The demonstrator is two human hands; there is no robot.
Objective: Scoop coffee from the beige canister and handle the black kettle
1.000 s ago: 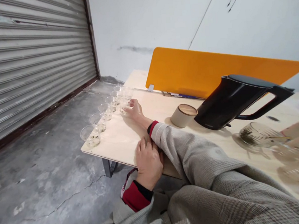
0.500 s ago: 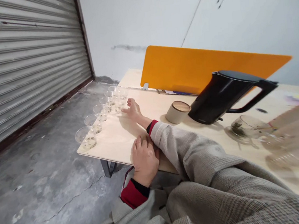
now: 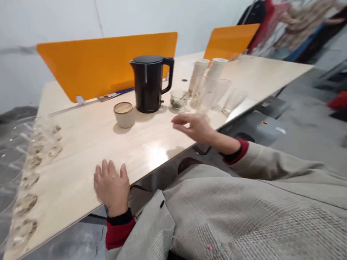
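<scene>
My left hand (image 3: 112, 187) rests flat on the light wooden table (image 3: 80, 155) near its front edge, fingers spread and holding nothing. Above the table to the right hovers my right hand (image 3: 195, 128), fingers curved and thumb apart, with nothing visible between them. Just beyond it is a small glass bowl (image 3: 179, 101) with dark green leaves inside. Stacks of clear plastic cups (image 3: 212, 91) stand and lean to the right of that bowl. Along the table's left end are several clear cups (image 3: 29, 180) with dark bits in the bottom, blurred by motion.
A black electric kettle (image 3: 148, 85) stands mid-table, beside a beige canister (image 3: 124, 116) with a wooden lid. Orange divider panels (image 3: 99, 65) rise behind them. At the far right, a person (image 3: 300, 24) is near a rack of clothes (image 3: 268, 14).
My right hand has swung from the cups at the left end over to the right side. My view has turned right, bringing the cup stacks fully in. The left hand stays on the table.
</scene>
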